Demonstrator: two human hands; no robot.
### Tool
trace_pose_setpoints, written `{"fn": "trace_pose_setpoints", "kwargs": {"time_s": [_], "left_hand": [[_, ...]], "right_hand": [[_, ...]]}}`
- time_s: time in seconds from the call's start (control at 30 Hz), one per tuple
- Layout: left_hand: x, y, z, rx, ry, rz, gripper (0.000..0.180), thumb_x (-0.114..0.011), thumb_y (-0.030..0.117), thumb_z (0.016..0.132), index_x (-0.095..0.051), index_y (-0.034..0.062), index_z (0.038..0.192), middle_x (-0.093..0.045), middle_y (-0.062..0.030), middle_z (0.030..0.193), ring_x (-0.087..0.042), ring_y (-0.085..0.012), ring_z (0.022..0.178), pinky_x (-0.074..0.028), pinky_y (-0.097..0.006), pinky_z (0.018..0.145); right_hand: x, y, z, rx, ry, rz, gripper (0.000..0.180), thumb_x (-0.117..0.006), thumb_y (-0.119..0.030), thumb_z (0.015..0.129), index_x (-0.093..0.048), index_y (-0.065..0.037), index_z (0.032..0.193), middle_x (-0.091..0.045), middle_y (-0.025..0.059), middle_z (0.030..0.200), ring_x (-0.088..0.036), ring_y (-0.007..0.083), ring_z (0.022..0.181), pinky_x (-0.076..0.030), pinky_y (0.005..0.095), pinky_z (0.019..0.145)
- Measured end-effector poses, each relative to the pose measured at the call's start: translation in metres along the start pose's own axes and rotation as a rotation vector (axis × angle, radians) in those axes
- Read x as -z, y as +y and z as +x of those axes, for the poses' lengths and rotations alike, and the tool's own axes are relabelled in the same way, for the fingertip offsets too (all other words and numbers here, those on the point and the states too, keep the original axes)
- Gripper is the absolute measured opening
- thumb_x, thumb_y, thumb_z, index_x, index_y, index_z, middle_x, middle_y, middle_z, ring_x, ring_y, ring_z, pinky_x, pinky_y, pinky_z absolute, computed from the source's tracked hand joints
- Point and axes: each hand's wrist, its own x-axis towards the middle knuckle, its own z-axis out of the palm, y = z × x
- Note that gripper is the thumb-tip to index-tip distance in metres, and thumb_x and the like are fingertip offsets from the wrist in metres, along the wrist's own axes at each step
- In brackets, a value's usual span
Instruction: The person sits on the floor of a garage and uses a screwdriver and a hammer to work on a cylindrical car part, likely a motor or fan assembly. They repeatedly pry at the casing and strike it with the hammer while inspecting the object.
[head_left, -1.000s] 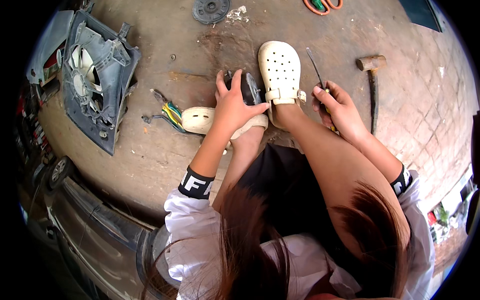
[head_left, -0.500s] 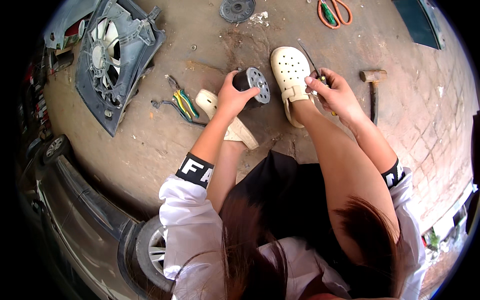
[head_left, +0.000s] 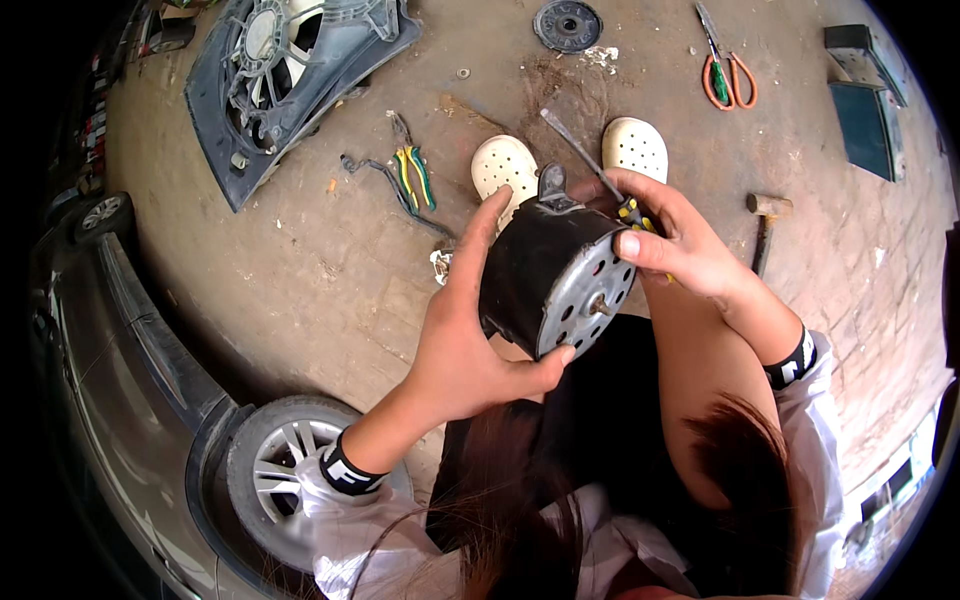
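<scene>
The left hand (head_left: 470,350) grips the round black motor (head_left: 555,275) up over the floor, the right hand (head_left: 675,240) pinches a screwdriver (head_left: 585,160) against it, so hold the motor still and push gently.

In your left hand (head_left: 465,345) you hold a round black motor housing (head_left: 530,268) of matt, dusty metal, its perforated end plate (head_left: 590,300) a dull grey steel. Your right hand (head_left: 680,240) grips a screwdriver with a bare metal shaft (head_left: 578,150). Below lie cream clogs of smooth matt plastic (head_left: 505,165) on rough, stained concrete floor (head_left: 300,270).
</scene>
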Motion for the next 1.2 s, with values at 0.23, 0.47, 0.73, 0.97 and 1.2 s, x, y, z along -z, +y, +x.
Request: {"fn": "trace_pose_setpoints", "kwargs": {"time_s": [0.23, 0.47, 0.73, 0.97, 1.2], "left_hand": [[-0.015, -0.028, 0.009, -0.172, 0.011, -0.006, 0.102, -0.084, 0.02, 0.06, -0.029, -0.0035, 0.143, -0.046, -0.0194, 0.134, -0.05, -0.0289, 0.123, -0.042, -0.038, 0.101], [-0.023, -0.031, 0.002, -0.159, 0.003, -0.015, 0.096, -0.084, 0.015, 0.058, -0.032, -0.0053, 0.135, -0.049, -0.0156, 0.125, -0.051, -0.0226, 0.117, -0.041, -0.035, 0.1], [-0.024, -0.02, 0.004, -0.206, 0.017, 0.12, 0.091, -0.086, 0.017, 0.058, -0.038, -0.0037, 0.131, -0.052, -0.0133, 0.119, -0.055, -0.02, 0.108, -0.046, -0.032, 0.09], [-0.025, -0.024, 0.005, -0.232, 0.029, 0.158, 0.09, -0.087, 0.018, 0.057, -0.04, -0.0027, 0.131, -0.053, -0.0122, 0.117, -0.056, -0.0193, 0.106, -0.047, -0.032, 0.089], [-0.022, -0.045, 0.002, -0.163, -0.008, -0.087, 0.093, -0.085, 0.015, 0.058, -0.034, -0.0024, 0.134, -0.05, -0.0152, 0.124, -0.054, -0.0221, 0.114, -0.045, -0.035, 0.095]], "right_hand": [[0.002, -0.014, -0.011, 0.123, 0.089, -0.151, 0.07, -0.084, -0.027, 0.073, -0.049, 0.005, 0.124, -0.06, 0.0135, 0.116, -0.057, 0.019, 0.111, -0.043, 0.0327, 0.1], [-0.001, -0.017, -0.02, 0.262, 0.147, -0.466, 0.071, -0.086, -0.03, 0.068, -0.052, 0.004, 0.121, -0.066, 0.0142, 0.104, -0.064, 0.0183, 0.099, -0.05, 0.0319, 0.089], [0.001, -0.02, -0.023, 0.289, 0.128, -0.533, 0.07, -0.085, -0.034, 0.069, -0.052, 0.003, 0.119, -0.067, 0.0144, 0.1, -0.066, 0.0205, 0.095, -0.051, 0.0315, 0.085], [0.003, -0.016, -0.023, 0.289, 0.096, -0.539, 0.069, -0.083, -0.032, 0.071, -0.05, 0.003, 0.121, -0.066, 0.0151, 0.101, -0.066, 0.021, 0.095, -0.051, 0.0326, 0.085], [0.006, -0.004, -0.026, 0.052, 0.145, -0.12, 0.063, -0.081, -0.028, 0.075, -0.053, 0.003, 0.122, -0.062, 0.0082, 0.108, -0.057, 0.0135, 0.1, -0.045, 0.0277, 0.089]]}}
